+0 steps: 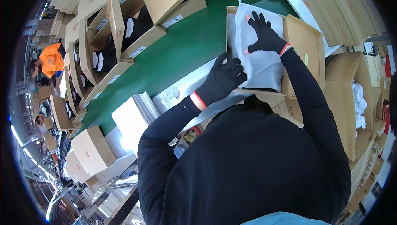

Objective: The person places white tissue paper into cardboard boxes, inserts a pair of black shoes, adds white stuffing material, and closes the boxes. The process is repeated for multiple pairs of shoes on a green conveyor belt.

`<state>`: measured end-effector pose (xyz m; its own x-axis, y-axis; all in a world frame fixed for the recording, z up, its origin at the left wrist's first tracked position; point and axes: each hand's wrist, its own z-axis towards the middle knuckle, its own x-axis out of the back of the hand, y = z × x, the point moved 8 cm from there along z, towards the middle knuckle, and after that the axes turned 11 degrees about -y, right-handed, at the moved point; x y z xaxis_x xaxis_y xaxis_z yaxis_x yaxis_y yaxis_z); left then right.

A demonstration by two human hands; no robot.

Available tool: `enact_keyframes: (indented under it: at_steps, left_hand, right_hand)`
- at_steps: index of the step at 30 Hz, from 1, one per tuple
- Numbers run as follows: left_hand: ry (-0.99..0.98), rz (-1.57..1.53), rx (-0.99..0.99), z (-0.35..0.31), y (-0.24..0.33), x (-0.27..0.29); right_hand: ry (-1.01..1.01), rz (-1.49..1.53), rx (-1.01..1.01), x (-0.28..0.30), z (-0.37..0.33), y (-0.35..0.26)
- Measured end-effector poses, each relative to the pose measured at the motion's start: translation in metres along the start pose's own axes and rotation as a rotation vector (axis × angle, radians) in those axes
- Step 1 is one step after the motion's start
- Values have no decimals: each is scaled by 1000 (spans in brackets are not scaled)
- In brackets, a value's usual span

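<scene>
In front of me lies a shallow cardboard box with its lid folded out to the right. White tissue paper is spread over the inside, and a strip of something dark shows under its near edge. My right hand, in a black glove with bare thumb and finger tips, lies spread on the paper. My left hand, gloved in black too, is at the box's left side with its fingers apart and slightly bent, close to the paper's edge. Neither hand grips anything I can see.
Open boxes with dark footwear line the green belt. A stack of white sheets lies left. Closed cartons stand lower left, flat boxes upper right, and a large carton with white paper right. A person in orange is far left.
</scene>
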<state>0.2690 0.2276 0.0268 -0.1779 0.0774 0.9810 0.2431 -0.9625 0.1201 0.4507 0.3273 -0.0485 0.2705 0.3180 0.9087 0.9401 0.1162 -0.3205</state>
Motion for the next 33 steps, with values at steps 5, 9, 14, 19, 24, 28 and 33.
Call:
enact_keyframes:
  at_steps: [5, 9, 14, 19, 24, 28, 33]
  left_hand:
    - [-22, 70, 2, 14, 4, -12]
    - [-524, 136, -4, -7, -8, -116]
    - [-605, -113, 37, -8, -1, -89]
    - [-1, -222, 199, 9, -49, -24]
    - [299, -486, 480, 72, -184, -62]
    - [281, -849, 647, 118, -269, -119]
    - [-224, -1481, 602, 92, -257, -153]
  right_hand:
    - [-177, -205, -59, -40, 58, 0]
    - [-277, -327, -131, -63, 70, -23]
    - [284, -87, 57, -11, -7, -13]
    - [1105, 44, -579, -9, -253, 93]
    - [475, 922, -712, -155, -357, 151]
    - [354, 249, -803, -144, -330, 189]
    - [649, 881, -467, -17, -269, 137]
